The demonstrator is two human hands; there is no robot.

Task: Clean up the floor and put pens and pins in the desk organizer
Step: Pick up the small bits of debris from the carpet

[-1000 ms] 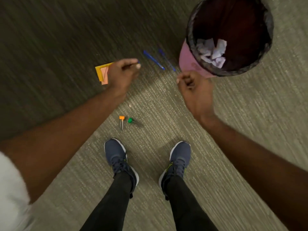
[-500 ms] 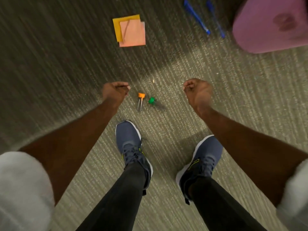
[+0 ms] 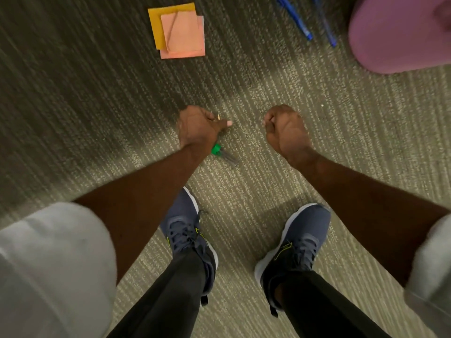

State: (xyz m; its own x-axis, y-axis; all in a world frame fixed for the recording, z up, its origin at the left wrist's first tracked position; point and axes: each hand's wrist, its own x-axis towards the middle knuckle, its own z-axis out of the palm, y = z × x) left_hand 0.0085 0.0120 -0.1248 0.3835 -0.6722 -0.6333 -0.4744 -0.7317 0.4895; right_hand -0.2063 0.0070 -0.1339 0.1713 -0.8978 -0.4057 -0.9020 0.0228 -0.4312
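Observation:
My left hand [image 3: 200, 128] is a closed fist with the thumb out, low over the carpet. It covers the spot where the orange push pin lay. A green push pin [image 3: 216, 150] peeks out just beside my left wrist, its metal point aimed right. My right hand [image 3: 285, 130] is also curled shut, a short way to the right, with nothing visible in it. Two blue pens [image 3: 294, 19] [image 3: 325, 24] lie on the floor at the top right. Whether anything is inside either fist is hidden.
A stack of orange and yellow sticky notes [image 3: 180, 32] lies on the carpet at the top. A pink rounded object [image 3: 400, 35] fills the top right corner. My two dark blue shoes [image 3: 189, 230] [image 3: 300, 237] stand below the hands.
My left hand has moved right over the orange pin, hiding it. The view has closed in on the floor, and the right hand has kept its place.

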